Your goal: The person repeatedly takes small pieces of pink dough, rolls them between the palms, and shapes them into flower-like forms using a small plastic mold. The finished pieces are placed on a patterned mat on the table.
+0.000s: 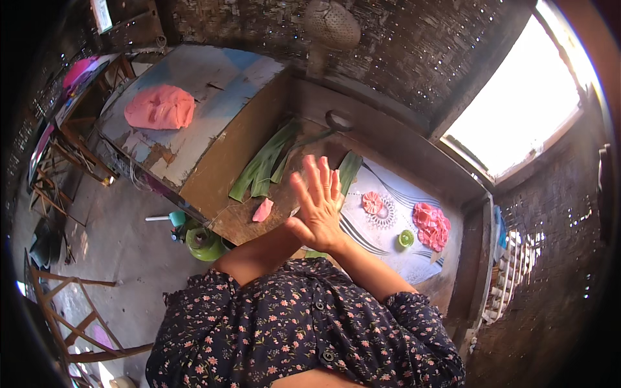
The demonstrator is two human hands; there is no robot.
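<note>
From the head camera I see both hands raised together over the wooden table (pixel 220 174), pressed palm to palm or nearly so. The right hand (pixel 321 210) faces me with its fingers (pixel 315 178) spread and straight, gripping nothing. The left hand (pixel 299 194) sits behind it, so only a sliver along its edge shows and I cannot tell whether its fingers are straight or curled. The long green leaves (pixel 262 165) lie flat in a loose bundle on the tabletop just beyond the hands, within easy reach and apart from them. One more leaf (pixel 349 169) pokes out past the fingertips, its lower part covered by the hands. A small pink scrap (pixel 262 210) rests near the table's front edge. A pink cloth (pixel 160 107) lies bunched on the painted board (pixel 220 77) to the left. The flowered mat (pixel 388 239) holds a small green cup (pixel 405 238). The green gas cylinder (pixel 206 244) under the table is half hidden by the floral sleeve (pixel 259 310). The window (pixel 517 110) is blown out white.
</note>
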